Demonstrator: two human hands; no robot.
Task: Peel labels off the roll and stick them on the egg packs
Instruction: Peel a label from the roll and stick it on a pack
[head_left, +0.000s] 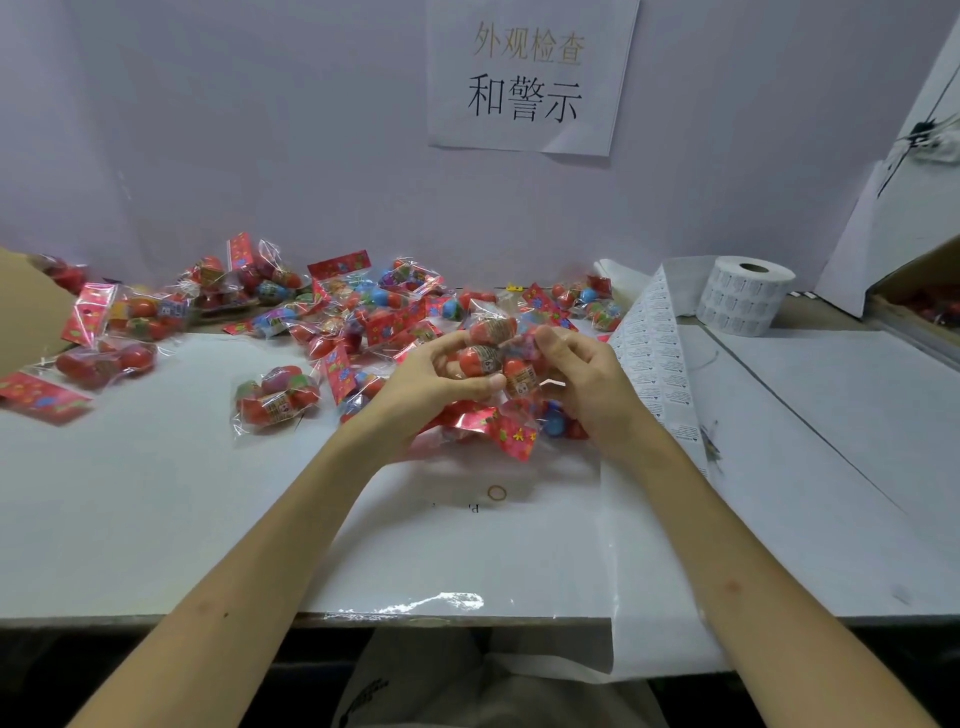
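Above the middle of the white table I hold a clear egg pack with red eggs and a red header card hanging towards me. My left hand grips its left side, thumb across the front. My right hand grips its right side with curled fingers. The label roll stands at the back right. Its unrolled strip of labels runs towards me just right of my right hand. Whether a label is on the held pack is unclear.
Several more egg packs lie scattered across the back and left of the table. A rubber band lies near the front centre. A cardboard box stands at far right, cardboard at far left. A paper sign hangs on the wall.
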